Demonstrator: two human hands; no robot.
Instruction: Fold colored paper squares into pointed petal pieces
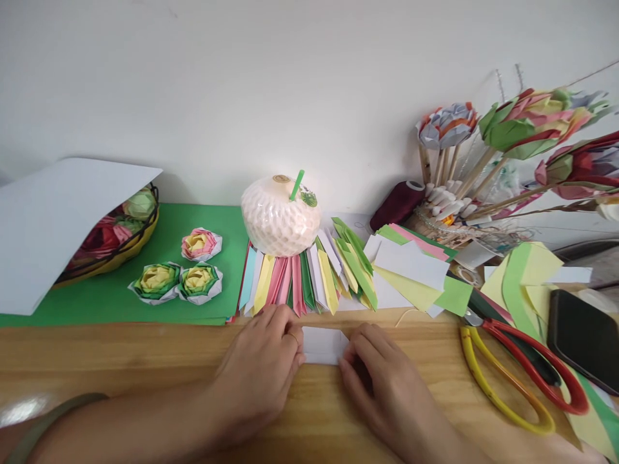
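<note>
A small white piece of paper, folded at its corners, lies on the wooden table between my two hands. My left hand has its fingers closed on the paper's left end. On the right end, the curled fingers of my right hand pinch the paper, with the thumb below. Just beyond the hands lies a row of folded paper strips in pink, yellow, green and white. Behind the strips stands a round white foam-netted item with a green straw.
Three paper lotus flowers sit on green sheets at left, near a basket under white card. Scissors, a phone, loose paper, a thread spool and paper flowers on sticks crowd the right.
</note>
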